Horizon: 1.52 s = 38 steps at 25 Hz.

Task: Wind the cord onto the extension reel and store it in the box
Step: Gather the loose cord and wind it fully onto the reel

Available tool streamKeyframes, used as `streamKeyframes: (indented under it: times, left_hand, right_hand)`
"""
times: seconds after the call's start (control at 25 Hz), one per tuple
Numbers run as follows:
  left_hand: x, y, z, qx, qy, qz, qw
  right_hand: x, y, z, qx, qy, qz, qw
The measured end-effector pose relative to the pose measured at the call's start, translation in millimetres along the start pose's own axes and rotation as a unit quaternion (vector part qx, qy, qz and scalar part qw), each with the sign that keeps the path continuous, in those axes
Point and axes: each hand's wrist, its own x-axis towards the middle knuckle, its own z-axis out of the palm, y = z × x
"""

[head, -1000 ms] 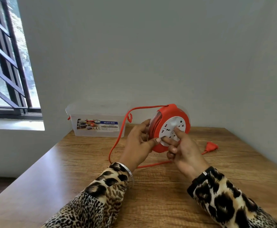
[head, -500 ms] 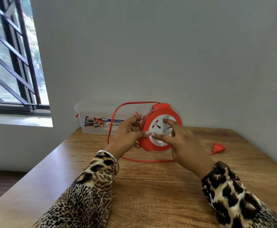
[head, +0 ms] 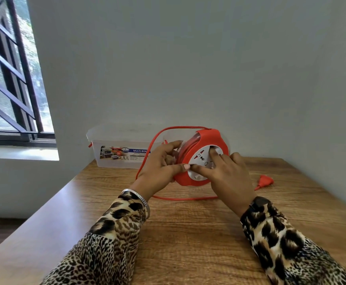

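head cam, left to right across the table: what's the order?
window → clear plastic box → left hand → red reel → right hand → red plug. The loose cord loops across several of these, so it is left out.

Extension reel (head: 200, 159) upright at tabletop (head: 188, 233) centre, box (head: 122, 149) behind it to the left against wall, plug (head: 265, 181) to the right, cord (head: 184, 198) looped in front
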Motion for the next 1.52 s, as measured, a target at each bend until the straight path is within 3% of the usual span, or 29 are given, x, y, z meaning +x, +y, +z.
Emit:
streamKeyframes:
  times: [0.2,0.48,0.76,1.12,1.28,1.36,1.52]
  left_hand:
    - [-0.4,7.0,0.8,-0.021,-0.009,0.014,1.000]
    - [1.0,4.1,-6.7,0.022,-0.010,-0.046,0.999]
    - [1.5,4.4,-4.1,-0.045,-0.021,-0.074,0.996]
    - [1.8,3.4,-1.1,-0.086,-0.022,-0.076,0.993]
    - [-0.2,2.8,3.7,-0.139,0.003,-0.073,0.988]
    - [-1.0,3.7,5.4,-0.176,0.017,-0.069,0.982]
    - [-0.8,1.7,8.8,-0.226,-0.005,-0.067,0.972]
  right_hand:
    - [1.2,2.9,-3.6,-0.026,0.034,0.010,0.999]
    - [-1.0,1.9,-0.5,-0.008,0.009,-0.025,1.000]
    - [-3.2,8.9,-5.5,-0.010,0.017,-0.030,0.999]
    - [0.6,4.0,-13.7,0.010,-0.004,0.016,1.000]
    - [5.8,-2.4,-14.4,0.089,0.022,0.066,0.994]
    - [4.0,-4.9,-15.0,0.206,0.066,0.143,0.966]
    - [0.7,-1.3,-12.6,0.438,0.116,0.363,0.814]
